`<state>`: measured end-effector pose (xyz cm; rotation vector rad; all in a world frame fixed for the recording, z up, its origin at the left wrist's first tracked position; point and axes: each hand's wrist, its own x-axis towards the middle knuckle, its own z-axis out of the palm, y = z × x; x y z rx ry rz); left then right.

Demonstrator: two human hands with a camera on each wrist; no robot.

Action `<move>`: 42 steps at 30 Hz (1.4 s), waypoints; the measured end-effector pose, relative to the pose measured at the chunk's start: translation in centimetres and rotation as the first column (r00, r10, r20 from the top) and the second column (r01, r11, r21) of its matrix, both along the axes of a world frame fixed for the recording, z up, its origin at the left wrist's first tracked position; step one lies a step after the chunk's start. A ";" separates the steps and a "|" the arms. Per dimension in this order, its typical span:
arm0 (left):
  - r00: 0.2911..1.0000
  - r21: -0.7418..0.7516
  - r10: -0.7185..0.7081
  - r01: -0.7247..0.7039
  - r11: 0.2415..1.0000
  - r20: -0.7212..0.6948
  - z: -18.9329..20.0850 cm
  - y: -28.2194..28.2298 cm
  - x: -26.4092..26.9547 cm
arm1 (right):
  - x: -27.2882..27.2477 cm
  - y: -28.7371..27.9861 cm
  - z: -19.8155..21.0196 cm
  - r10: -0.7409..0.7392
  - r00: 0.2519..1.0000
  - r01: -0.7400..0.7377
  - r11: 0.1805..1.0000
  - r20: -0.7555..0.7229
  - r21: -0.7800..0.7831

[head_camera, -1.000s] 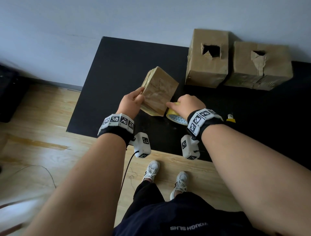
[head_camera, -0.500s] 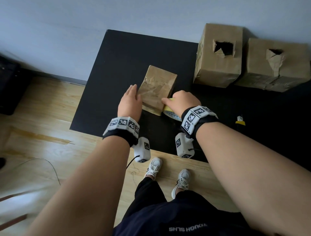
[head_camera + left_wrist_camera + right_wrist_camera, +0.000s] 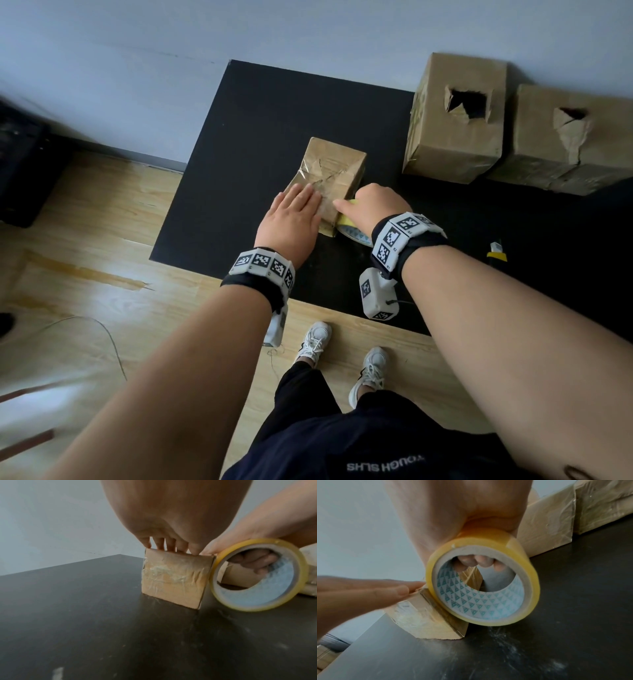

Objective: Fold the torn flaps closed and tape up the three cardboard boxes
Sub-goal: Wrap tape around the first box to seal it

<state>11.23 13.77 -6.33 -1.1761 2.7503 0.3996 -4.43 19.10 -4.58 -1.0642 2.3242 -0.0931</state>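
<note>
Small box (image 3: 325,181) under the flat left hand (image 3: 291,222) could slip, wrinkling tape as the right hand (image 3: 376,209) gripping the tape roll (image 3: 483,586) pulls.

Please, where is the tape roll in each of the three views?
Head: tape roll at centre, mostly hidden under the right hand.
Left wrist: right side.
Right wrist: centre, fingers through its core.
Shared landmark: the small box beside it.

Small cardboard box (image 3: 329,178): flat on black mat, top taped, crinkled. Tape roll (image 3: 483,582): yellowish, upright, touching box's right side. Two larger boxes (image 3: 455,116) (image 3: 568,140): far right by wall, torn holes open.
</note>
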 end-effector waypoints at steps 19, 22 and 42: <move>0.997 0.036 -0.066 0.065 0.997 0.033 -0.3 -0.2 -0.7 | -1.1 2.3 1.0 -0.048 0.962 0.084 0.989 0.269 -0.121; 0.999 0.009 -0.049 0.049 0.999 0.022 -0.5 0.3 -0.7 | -2.2 3.9 1.4 -0.064 0.924 0.131 0.979 0.376 -0.155; 0.965 0.028 0.174 -0.172 0.985 -0.197 0.7 4.4 -4.2 | -4.0 4.8 0.1 0.129 0.991 -0.130 0.991 -0.045 -0.019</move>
